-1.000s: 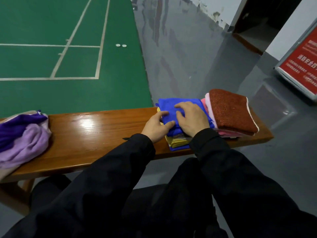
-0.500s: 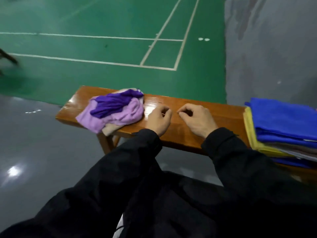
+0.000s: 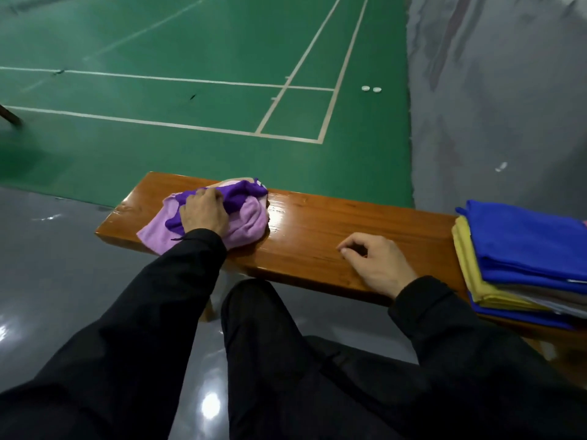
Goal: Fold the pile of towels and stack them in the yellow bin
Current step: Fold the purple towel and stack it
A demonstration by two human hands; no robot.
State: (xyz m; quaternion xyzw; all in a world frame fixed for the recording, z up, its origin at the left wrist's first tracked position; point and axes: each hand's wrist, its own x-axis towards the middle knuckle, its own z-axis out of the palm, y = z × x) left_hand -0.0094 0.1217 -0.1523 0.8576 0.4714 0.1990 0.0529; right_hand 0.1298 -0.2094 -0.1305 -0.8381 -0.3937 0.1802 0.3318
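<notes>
Wooden bench [image 3: 317,236] beside green court [image 3: 190,42]

Lilac towel [image 3: 246,222] under dark purple towel [image 3: 236,196] (crumpled), blue [image 3: 527,239] over yellow folded towels [image 3: 470,265], glossy brown bench [image 3: 317,227].

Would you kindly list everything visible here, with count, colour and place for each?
Long wooden bench: one, glossy brown, across the middle.
Crumpled unfolded towels: a small pile, lilac, dark purple and beige, on the bench's left end.
Folded towel stack: one, blue on top, then yellow, pale and blue layers, at the right edge.
Small round discs: two, white, on the green court floor.
Left hand: grips the crumpled pile.
Right hand: fingers loosely curled, holding nothing, on the bare bench.
</notes>
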